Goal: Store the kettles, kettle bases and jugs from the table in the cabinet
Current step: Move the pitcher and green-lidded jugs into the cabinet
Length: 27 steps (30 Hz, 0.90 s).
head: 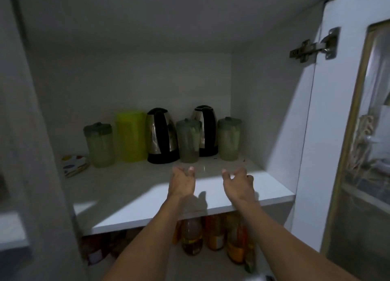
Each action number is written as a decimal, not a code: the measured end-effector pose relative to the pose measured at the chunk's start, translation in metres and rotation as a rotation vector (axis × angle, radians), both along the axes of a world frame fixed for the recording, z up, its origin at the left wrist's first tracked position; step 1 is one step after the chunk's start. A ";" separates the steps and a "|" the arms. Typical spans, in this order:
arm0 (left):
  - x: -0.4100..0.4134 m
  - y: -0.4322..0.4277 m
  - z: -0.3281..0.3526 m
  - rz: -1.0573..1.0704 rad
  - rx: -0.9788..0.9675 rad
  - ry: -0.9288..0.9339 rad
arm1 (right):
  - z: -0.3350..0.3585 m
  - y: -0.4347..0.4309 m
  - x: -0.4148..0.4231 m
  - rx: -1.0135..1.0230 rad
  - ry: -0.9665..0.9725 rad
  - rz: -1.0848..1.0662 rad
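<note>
Middle clear plastic jug with grey-green lid (189,141) stands upright on the white cabinet shelf (130,194), front of the back row, directly ahead of both hands. Behind it left: steel kettle with black handle on its black base (162,135). Behind it right: second steel-and-black kettle (205,130), partly hidden by the jug. Far right, another clear lidded jug (229,138); left of the first kettle a lime-green plastic jug (131,136), then a third clear lidded jug (99,144) at the row's left end. Spotted cloth or mat (73,164) lies flat at the shelf's left edge.

Left hand (183,180) and right hand (238,182) hover over the shelf front, both released, fingers (191,169) loosely curled, holding nothing. Middle jug sits just beyond the fingertips, not touching; gap of bare shelf between. It lines up more with the left hand than the right.

Judgement: looks like a placement step, hands either leaving the jug or about to nudge it. If adjusting: push low on the body, not the lid, so it slides rather than tips; keep it clear of the kettle behind. Row is tight, so go straight back, no sideways sweep. Shelf front is free for more items. Bottles (192,236) on the shelf below are not involved. Lighting is dim; jug contents unreadable.
</note>
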State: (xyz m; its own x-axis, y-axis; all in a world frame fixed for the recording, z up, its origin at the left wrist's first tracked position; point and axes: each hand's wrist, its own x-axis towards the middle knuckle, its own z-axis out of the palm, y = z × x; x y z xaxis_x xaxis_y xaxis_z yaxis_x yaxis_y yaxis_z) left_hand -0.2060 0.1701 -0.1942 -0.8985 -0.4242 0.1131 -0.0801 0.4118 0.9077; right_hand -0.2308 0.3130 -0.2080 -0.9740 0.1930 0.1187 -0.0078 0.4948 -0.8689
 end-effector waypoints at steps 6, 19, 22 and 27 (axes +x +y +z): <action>0.112 -0.030 0.022 0.157 -0.134 0.090 | 0.016 -0.043 0.092 0.061 0.096 0.148; 0.445 -0.066 0.005 0.731 -0.169 -0.039 | -0.001 -0.116 0.342 0.025 0.105 0.730; 0.538 -0.076 -0.002 0.861 -0.135 -0.079 | -0.012 -0.136 0.412 0.059 0.088 0.863; 0.685 -0.088 -0.017 1.095 -0.089 -0.082 | -0.019 -0.177 0.537 0.100 0.108 1.060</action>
State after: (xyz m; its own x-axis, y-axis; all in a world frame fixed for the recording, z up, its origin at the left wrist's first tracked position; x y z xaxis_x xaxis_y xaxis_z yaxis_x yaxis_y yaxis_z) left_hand 0.4791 0.0818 -0.2111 -0.0475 -0.9890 0.1402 -0.5007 0.1450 0.8534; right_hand 0.3058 0.1359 -0.2268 -0.6227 -0.7609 0.1824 -0.5500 0.2598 -0.7937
